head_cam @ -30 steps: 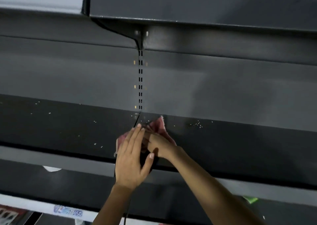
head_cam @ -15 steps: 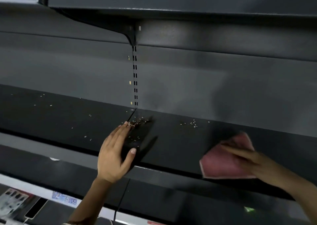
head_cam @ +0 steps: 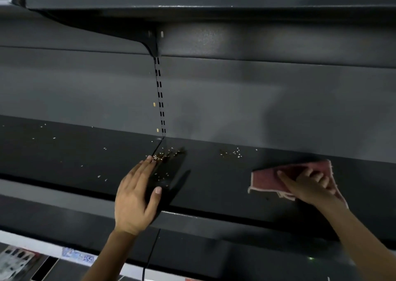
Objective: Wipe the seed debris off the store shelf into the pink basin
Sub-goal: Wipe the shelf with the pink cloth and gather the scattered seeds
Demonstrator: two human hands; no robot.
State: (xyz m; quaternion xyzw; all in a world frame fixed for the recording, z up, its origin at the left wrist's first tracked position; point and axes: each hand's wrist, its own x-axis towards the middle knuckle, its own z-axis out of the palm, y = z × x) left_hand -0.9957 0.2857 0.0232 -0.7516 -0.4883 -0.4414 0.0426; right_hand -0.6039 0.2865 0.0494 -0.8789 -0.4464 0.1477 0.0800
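head | my left hand (head_cam: 134, 201) cupped edge-on on the shelf (head_cam: 64, 152), grip wide, holding nothing, fingertips at the seed pile (head_cam: 166, 154) | my right hand (head_cam: 308, 186) presses the pink cloth (head_cam: 272, 178) flat, well right | smaller seed scatter (head_cam: 232, 153) between | basin unseen

The shelf (head_cam: 214, 173) is dark grey, nearly black. Seed debris (head_cam: 165, 154) looks pale tan and white. The cloth (head_cam: 270, 180) is dusty pink, seemingly white-edged.
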